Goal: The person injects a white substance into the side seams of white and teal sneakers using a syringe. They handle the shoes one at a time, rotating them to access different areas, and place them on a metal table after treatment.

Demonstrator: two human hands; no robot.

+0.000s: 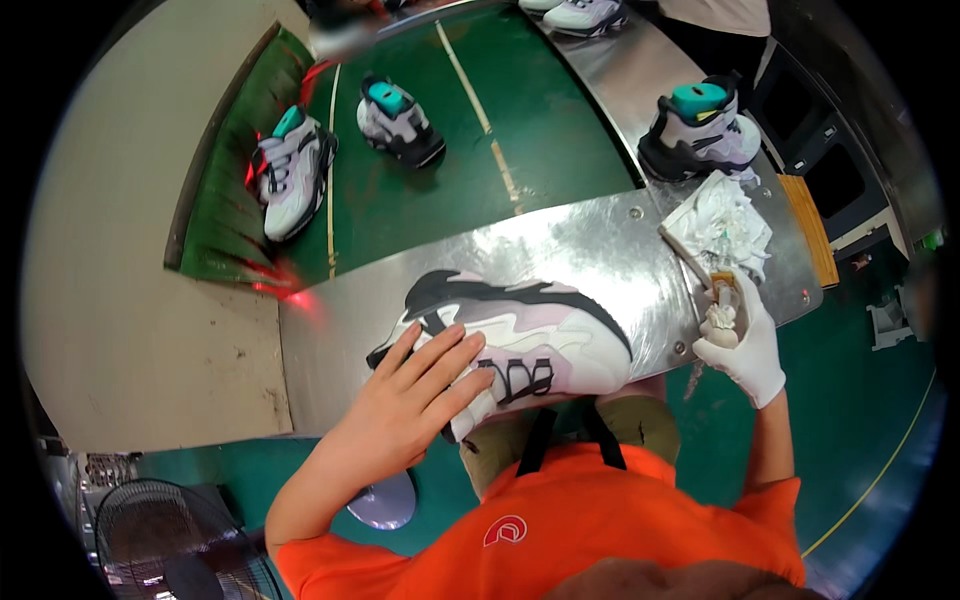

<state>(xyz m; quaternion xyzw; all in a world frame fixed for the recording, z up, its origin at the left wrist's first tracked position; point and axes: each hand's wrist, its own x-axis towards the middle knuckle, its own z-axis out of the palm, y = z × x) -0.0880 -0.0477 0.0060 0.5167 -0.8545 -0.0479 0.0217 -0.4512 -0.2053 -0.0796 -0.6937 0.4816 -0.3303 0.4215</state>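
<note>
A white, lilac and black sneaker (560,335) lies on its side on the metal ledge before me, its black sole edge turned away from me. My left hand (415,395) is bare and rests on the sneaker's ankle and tongue area, fingers stretched out and slightly apart. At the right, my right hand (748,340) wears a white glove. Its fingers curl around a small brown-and-white thing (721,300), too small and partly covered to name. Just beyond that hand lies a crumpled white cloth or paper (722,225).
A green conveyor belt (450,190) past the ledge carries a sneaker (298,175) at left and another sneaker (400,125) near the middle. One more sneaker (700,135) stands at the right. A person (715,20) is at the far right. A fan (175,540) stands lower left.
</note>
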